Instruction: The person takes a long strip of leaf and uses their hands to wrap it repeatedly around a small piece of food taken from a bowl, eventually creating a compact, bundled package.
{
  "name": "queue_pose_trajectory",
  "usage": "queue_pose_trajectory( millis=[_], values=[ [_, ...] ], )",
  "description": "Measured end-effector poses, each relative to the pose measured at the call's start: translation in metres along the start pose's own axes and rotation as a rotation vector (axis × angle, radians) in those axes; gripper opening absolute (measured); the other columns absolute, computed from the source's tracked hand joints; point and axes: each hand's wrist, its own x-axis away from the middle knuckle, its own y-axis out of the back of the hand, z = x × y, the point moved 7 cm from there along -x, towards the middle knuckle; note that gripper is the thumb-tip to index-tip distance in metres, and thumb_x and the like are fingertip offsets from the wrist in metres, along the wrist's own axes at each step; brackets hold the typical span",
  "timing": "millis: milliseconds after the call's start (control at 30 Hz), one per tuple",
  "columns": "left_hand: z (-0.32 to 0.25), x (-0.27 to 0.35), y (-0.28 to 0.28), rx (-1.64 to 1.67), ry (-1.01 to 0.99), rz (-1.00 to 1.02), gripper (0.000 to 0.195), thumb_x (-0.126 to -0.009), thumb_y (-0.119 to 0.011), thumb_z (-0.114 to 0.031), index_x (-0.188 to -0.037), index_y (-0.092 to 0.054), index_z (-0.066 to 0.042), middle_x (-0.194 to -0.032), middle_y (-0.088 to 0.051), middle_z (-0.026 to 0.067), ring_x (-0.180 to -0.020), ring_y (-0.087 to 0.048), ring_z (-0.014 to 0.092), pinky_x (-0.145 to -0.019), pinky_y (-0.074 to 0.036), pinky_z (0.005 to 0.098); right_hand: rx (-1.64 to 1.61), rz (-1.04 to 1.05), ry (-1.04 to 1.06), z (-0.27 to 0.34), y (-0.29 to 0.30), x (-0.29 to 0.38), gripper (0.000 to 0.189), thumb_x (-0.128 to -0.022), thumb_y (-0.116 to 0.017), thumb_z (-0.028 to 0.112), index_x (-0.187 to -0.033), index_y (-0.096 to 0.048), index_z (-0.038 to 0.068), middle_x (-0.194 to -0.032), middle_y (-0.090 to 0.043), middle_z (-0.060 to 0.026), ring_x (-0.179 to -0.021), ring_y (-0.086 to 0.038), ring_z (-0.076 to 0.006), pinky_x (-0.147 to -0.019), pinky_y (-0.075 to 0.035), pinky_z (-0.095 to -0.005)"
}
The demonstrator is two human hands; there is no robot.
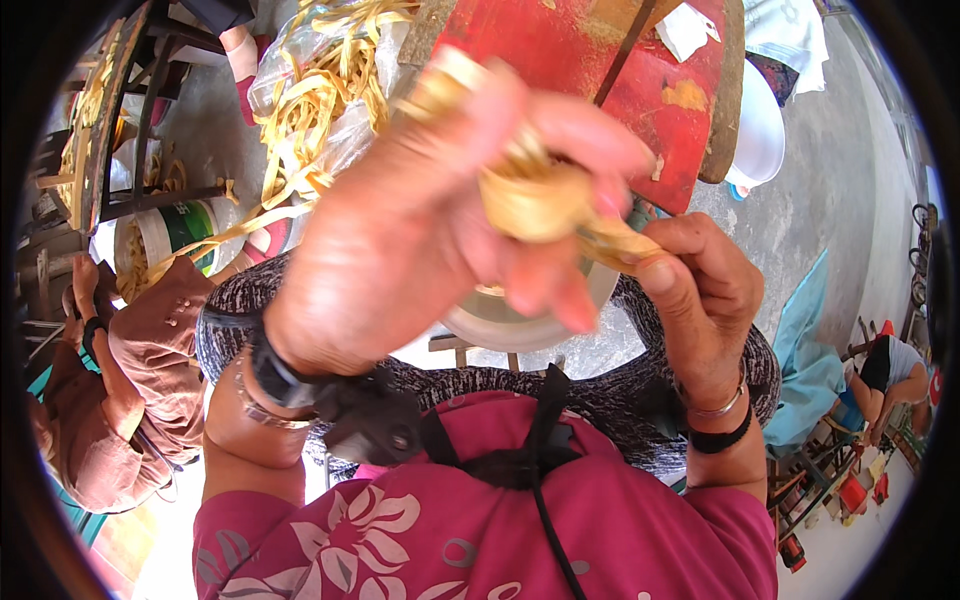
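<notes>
Pale yellow flat strip material (536,199), folded or knotted into a small loop, is between my two hands. My left hand (405,225), blurred, is raised close to the camera with the looped part in its fingers. Lower and to the right, my right hand (701,292) pinches the twisted end of the strip between thumb and fingertips. Beneath the hands, a pale round container (517,326) shows in part between the knees. A pile of the same long strips (322,105) lies on clear plastic at the upper left.
A worn red wooden tabletop (660,112) with a white paper (684,34) stands ahead. A white basin (757,127) is right of it. At left are a bucket (161,236), a dark wooden rack (112,127) and a seated person (127,405); another person (892,375) sits far right.
</notes>
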Motion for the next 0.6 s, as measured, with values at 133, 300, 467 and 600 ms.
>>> queue_pose_trajectory(
  millis=[133,300,467,600],
  values=[
    [-0.01,0.002,0.006,-0.053,-0.019,0.027,0.06,-0.098,-0.021,-0.045,-0.104,-0.055,0.004,-0.09,-0.051,0.0108,-0.042,-0.042,0.007,-0.041,-0.047,0.0238,0.07,0.009,0.125,0.0,0.0,0.004,0.015,-0.081,-0.066,0.011,-0.084,-0.06,-0.003,-0.07,-0.057,-0.0082,-0.058,-0.053,-0.0154,-0.054,-0.041,-0.0246],
    [-0.012,0.004,0.014,-0.528,0.069,-0.155,0.064,-0.093,-0.033,-0.054,-0.107,-0.057,0.003,-0.083,-0.057,0.0084,-0.045,-0.049,0.008,-0.045,-0.043,0.0218,0.092,-0.041,0.051,0.0,-0.001,-0.002,0.015,-0.08,-0.067,0.009,-0.087,-0.059,-0.002,-0.073,-0.058,-0.0093,-0.06,-0.054,-0.0158,-0.055,-0.042,-0.0249],
    [-0.017,0.002,0.018,-0.569,0.218,-0.147,0.04,-0.094,-0.044,-0.033,-0.103,-0.058,0.002,-0.066,-0.057,0.0031,-0.043,-0.045,0.006,-0.04,-0.035,0.018,0.071,0.029,-0.082,-0.009,-0.008,-0.002,0.019,-0.082,-0.066,0.011,-0.094,-0.058,-0.001,-0.076,-0.059,-0.0098,-0.061,-0.055,-0.0156,-0.054,-0.043,-0.0247],
    [-0.012,0.001,0.012,-0.553,0.132,-0.186,0.024,-0.091,-0.051,-0.019,-0.096,-0.061,0.002,-0.064,-0.054,0.0015,-0.042,-0.04,0.004,-0.038,-0.03,0.018,0.008,0.096,-0.218,-0.013,-0.015,-0.003,0.021,-0.084,-0.064,0.012,-0.099,-0.056,-0.001,-0.078,-0.059,-0.0102,-0.063,-0.056,-0.0163,-0.056,-0.044,-0.0248]
  ],
)
